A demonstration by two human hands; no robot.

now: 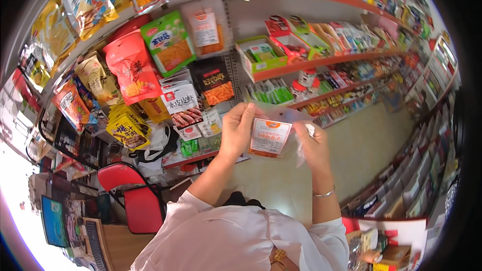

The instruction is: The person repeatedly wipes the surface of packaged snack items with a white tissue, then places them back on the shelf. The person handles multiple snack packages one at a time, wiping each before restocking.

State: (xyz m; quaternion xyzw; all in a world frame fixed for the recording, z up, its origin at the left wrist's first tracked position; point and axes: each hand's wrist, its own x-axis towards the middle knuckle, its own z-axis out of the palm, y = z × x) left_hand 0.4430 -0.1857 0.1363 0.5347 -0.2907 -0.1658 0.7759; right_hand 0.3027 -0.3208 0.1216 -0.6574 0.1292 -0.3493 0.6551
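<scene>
My left hand [239, 126] pinches the upper left corner of a clear plastic snack packet [269, 138] between thumb and fingers. The packet has a white label with an orange top and reddish-brown food along its bottom. At its right side, my right hand [311, 141] grips the edge, with crumpled clear or whitish plastic bunched in the fingers. The packet is held up in front of the shelves, over the floor. A similar packet [206, 32] with a white label hangs on the rack ahead, beside a green snack bag [168, 43].
Hanging snack bags, including a red one [132, 67], fill the left rack. Shelves with red edges [327, 62] hold boxes ahead and to the right. A red folding chair [142, 207] stands at the left near a wooden desk [124, 246]. Magazine-like items [406, 180] line the right.
</scene>
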